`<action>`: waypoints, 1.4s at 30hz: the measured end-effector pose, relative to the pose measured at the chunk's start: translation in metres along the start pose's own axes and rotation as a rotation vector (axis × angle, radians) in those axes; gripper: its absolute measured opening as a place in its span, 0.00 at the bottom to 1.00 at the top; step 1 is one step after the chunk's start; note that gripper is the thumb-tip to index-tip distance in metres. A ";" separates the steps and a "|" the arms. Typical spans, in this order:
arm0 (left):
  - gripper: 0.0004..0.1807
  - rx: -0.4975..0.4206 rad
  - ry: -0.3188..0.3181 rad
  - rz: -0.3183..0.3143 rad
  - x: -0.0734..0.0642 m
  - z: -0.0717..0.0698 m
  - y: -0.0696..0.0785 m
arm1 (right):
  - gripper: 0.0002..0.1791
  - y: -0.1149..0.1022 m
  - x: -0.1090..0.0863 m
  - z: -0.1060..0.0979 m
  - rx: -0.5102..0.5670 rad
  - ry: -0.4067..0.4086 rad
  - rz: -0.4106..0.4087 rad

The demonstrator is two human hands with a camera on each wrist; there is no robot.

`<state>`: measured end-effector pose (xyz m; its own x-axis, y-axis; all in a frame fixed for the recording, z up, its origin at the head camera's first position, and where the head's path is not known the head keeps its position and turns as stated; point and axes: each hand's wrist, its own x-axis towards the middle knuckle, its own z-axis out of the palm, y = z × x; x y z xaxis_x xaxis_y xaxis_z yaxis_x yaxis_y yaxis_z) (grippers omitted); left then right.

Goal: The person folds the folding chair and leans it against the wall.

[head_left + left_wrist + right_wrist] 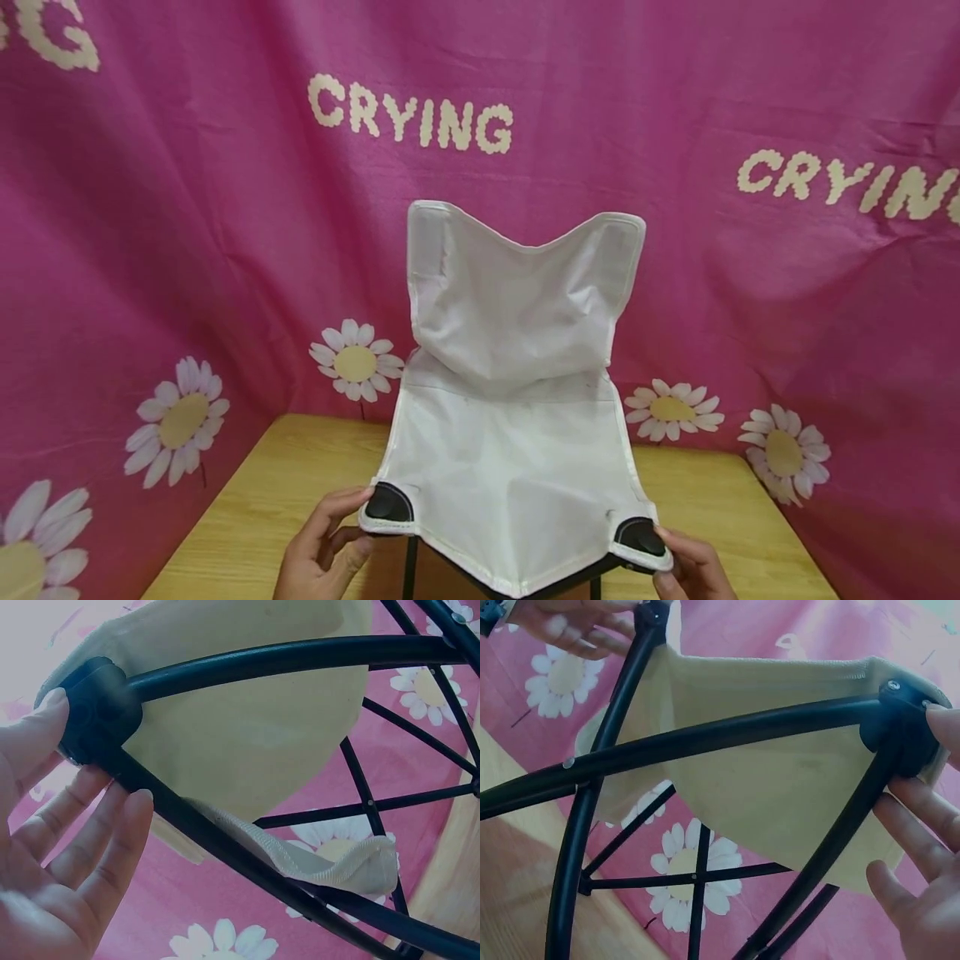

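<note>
A small folding chair with a white fabric seat (pixel 510 442) stands in the middle of the head view, its fabric back rising behind. Black patches cover the seat's two front corners. My left hand (pixel 322 542) pinches the left front corner (pixel 390 504), and my right hand (pixel 693 571) pinches the right front corner (pixel 640 536). From below, the left wrist view shows a black plastic joint (pixel 97 712) between thumb and fingers, with black tubes (pixel 300 664) running from it. A similar joint (pixel 900 739) sits at my fingers in the right wrist view. Crossed legs appear under the fabric.
Beneath the chair is a light wooden tabletop (pixel 247 500). A pink cloth (pixel 600 108) printed with daisies and the word CRYING hangs close behind and along both sides. In the left wrist view, a loose fabric flap (pixel 352 870) lies by a lower tube.
</note>
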<state>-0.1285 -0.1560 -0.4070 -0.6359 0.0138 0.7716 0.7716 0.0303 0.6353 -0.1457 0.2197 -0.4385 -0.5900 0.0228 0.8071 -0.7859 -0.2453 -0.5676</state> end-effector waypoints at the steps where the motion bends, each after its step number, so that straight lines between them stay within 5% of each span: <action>1: 0.26 -0.003 -0.005 0.008 0.000 -0.001 -0.001 | 0.25 0.000 -0.001 -0.001 0.003 -0.004 0.002; 26: 0.25 0.036 0.029 0.014 0.007 0.003 0.004 | 0.25 -0.005 0.006 0.003 0.062 -0.056 -0.013; 36: 0.25 0.062 0.050 -0.046 0.008 0.005 0.009 | 0.24 -0.009 0.006 0.008 0.043 -0.019 0.011; 42: 0.25 0.048 0.056 -0.029 0.008 0.006 0.008 | 0.23 -0.011 0.006 0.012 0.034 -0.004 0.022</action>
<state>-0.1275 -0.1495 -0.3960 -0.6552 -0.0434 0.7542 0.7504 0.0780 0.6564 -0.1384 0.2112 -0.4248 -0.6064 0.0136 0.7951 -0.7659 -0.2787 -0.5794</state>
